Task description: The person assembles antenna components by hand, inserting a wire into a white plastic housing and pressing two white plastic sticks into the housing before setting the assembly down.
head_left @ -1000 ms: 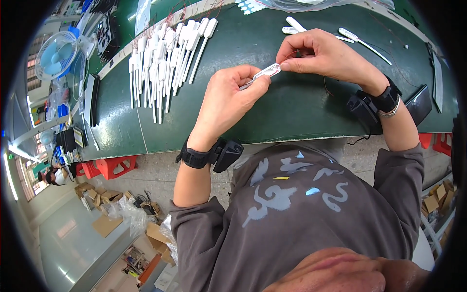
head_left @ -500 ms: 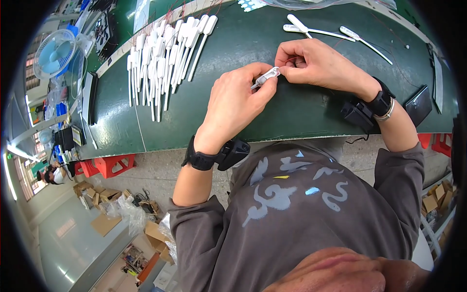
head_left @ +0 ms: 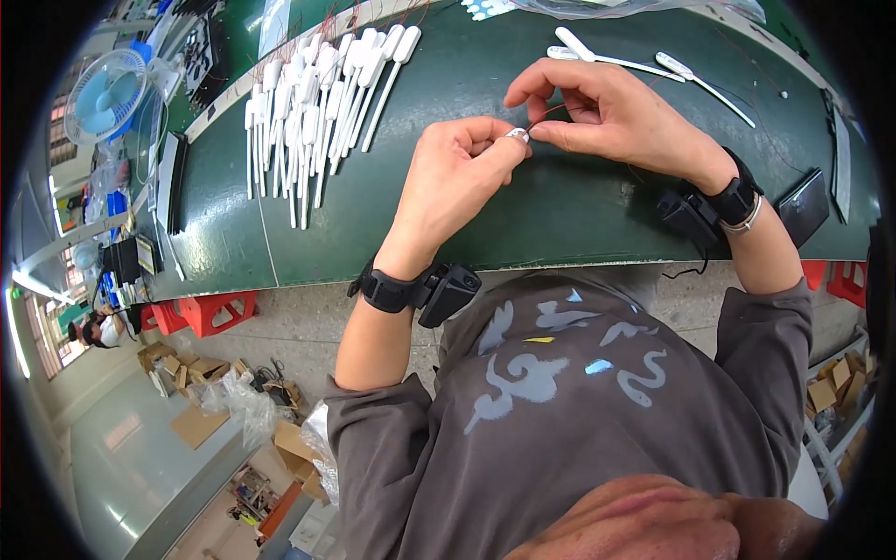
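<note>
Pinched between the thumb and fingers of my left hand [head_left: 467,177] is a small white plastic part [head_left: 518,135], mostly hidden by the fingers. From its end a thin red wire [head_left: 551,111] runs into my right hand [head_left: 611,117]. That hand's thumb tip sits close against the part, while its index finger is raised and bent; the wire passes between thumb and fingers. To the left lies a dense bunch of white sticks [head_left: 308,126] with wide rounded heads, red wires trailing from the head ends. Several similar white sticks [head_left: 644,65] lie beyond my right hand.
The green tabletop [head_left: 373,224] carries a dark flat object [head_left: 801,202] near its right edge. Clear plastic film [head_left: 607,7] is at the far edge. A blue fan [head_left: 105,105] stands to the far left. Red stools [head_left: 219,313] and cardboard boxes [head_left: 201,373] are below.
My left hand has turned, so the white part is now mostly covered by the fingers. My right index finger has lifted away from the thumb and reaches farther left.
</note>
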Motion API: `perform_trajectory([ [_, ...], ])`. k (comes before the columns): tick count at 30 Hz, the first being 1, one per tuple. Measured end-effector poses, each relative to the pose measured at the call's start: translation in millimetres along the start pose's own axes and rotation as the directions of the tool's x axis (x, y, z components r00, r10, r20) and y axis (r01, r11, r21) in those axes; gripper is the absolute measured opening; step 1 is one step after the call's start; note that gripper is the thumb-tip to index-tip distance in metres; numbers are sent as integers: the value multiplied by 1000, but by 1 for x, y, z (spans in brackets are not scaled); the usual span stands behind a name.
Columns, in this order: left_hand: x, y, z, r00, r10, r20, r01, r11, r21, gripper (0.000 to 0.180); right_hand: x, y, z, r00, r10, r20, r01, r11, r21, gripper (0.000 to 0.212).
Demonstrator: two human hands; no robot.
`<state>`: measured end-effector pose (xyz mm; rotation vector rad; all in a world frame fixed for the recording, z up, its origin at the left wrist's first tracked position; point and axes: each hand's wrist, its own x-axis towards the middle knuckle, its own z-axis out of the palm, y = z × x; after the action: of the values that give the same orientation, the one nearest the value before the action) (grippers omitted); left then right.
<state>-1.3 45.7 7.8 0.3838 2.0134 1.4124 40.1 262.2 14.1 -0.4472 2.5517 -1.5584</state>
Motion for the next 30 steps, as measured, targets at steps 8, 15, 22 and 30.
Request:
perform_trajectory([
  [8,-4,9,-7,998,-54,29,56,997,-58,25,3,12,1,978,-209,7,208,972,-111,11],
  [15,-3,6,-9,997,-60,50,65,992,-105,25,7,9,1,933,-360,-16,352,919,-179,13],
  [22,-6,6,-9,996,-62,69,71,989,-128,24,4,15,4,929,-370,-33,354,909,-221,12],
  [30,-10,5,-8,999,-16,42,20,995,-102,25,4,2,1,961,-276,14,274,942,-194,11],
])
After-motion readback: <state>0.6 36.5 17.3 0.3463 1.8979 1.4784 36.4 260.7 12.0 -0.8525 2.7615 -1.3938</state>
